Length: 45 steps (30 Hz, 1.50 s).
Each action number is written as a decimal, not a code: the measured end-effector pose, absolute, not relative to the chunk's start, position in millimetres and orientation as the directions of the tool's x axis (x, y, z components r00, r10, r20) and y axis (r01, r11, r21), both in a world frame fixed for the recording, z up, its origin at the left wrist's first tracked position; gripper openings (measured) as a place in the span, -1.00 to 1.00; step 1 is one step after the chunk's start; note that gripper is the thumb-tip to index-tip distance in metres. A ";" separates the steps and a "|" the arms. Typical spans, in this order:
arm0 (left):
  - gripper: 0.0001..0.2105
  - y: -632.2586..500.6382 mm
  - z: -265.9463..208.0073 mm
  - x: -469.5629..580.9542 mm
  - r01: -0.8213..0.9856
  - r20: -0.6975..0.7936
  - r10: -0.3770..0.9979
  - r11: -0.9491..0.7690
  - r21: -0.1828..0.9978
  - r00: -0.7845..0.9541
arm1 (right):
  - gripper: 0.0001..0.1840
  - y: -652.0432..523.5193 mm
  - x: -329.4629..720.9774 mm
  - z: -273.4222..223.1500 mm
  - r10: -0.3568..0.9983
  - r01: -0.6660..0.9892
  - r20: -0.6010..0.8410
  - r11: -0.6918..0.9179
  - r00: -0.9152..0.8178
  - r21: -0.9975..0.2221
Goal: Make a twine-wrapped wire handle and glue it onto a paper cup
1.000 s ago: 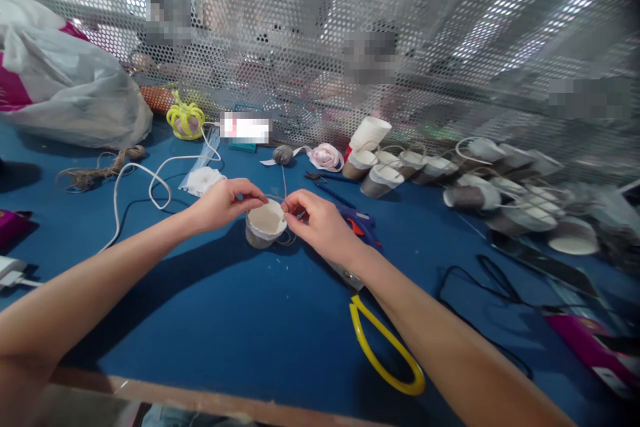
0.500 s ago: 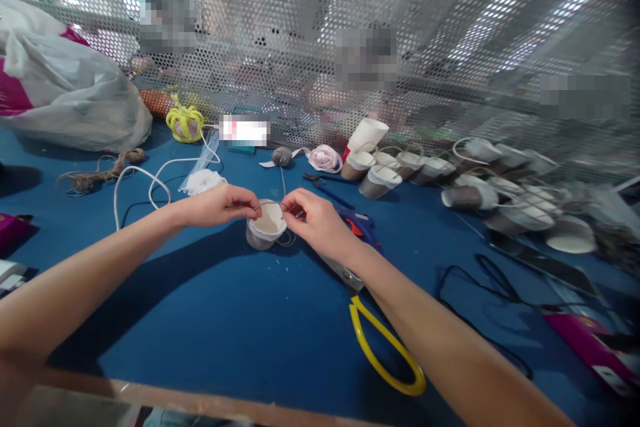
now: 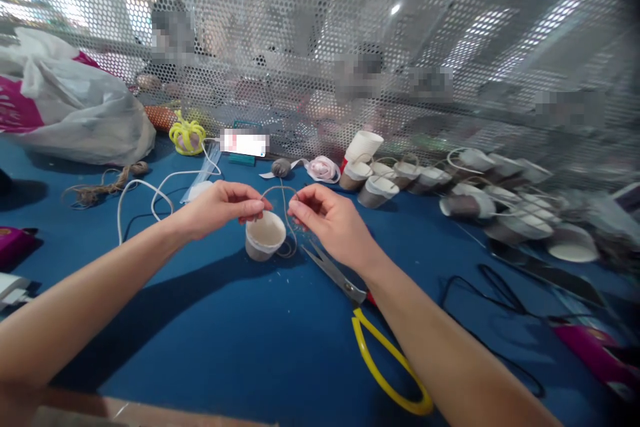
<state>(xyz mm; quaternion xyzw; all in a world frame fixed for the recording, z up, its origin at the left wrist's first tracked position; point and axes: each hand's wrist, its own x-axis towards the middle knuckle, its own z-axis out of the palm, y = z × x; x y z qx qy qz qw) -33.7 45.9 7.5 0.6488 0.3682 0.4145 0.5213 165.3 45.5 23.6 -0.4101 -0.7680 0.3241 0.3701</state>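
Observation:
My left hand (image 3: 227, 208) and my right hand (image 3: 325, 217) are both closed, pinching a thin grey-brown cord (image 3: 279, 188) that arches between them. Under the cord, a small paper cup (image 3: 263, 250) with a white rim and grey lower part stands upright on the table. More of the cord trails down beside the cup's right side and runs back toward a small grey ball of cord (image 3: 281, 167). Below my right hand lie scissors with yellow handles (image 3: 373, 353), their blades pointing to the cup.
Several similar cups with cord handles (image 3: 379, 191) stand at the back right. A pink ribbon roll (image 3: 323, 169) lies near the perforated metal screen (image 3: 290, 27). A plastic bag (image 3: 85, 110), a yellow woven basket-like thing (image 3: 187, 135), a lit phone (image 3: 244, 143) and a white cable (image 3: 145, 181) occupy the left.
Both hands have risen off the cup's rim and the cord now shows as an arch above it. The view has shifted slightly, and more of the scissor blades shows.

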 end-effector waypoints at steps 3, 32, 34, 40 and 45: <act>-0.83 35.5 9.5 -27.6 -0.091 0.111 0.912 -0.081 0.993 0.395 | -0.85 35.3 165.3 32.8 0.847 0.402 0.322 0.494 -0.424 -0.771; -0.87 -28.3 2.7 -5.1 0.503 0.630 0.652 -0.747 0.435 0.422 | -0.84 -17.6 176.3 44.9 0.567 0.559 0.420 0.814 -0.709 -0.156; -0.85 -28.1 0.8 -3.5 0.539 0.653 0.609 -0.768 0.345 0.450 | -0.85 -17.7 176.0 41.5 0.567 0.566 0.414 0.813 -0.712 -0.140; -0.80 -26.8 -0.5 0.0 0.581 0.669 0.578 -0.771 0.261 0.467 | -0.83 -19.1 174.8 36.6 0.550 0.575 0.437 0.813 -0.712 -0.087; -0.82 -24.3 -0.7 0.6 0.565 0.668 0.583 -0.774 0.285 0.462 | -0.85 -20.6 175.8 38.6 0.570 0.586 0.442 0.802 -0.693 -0.116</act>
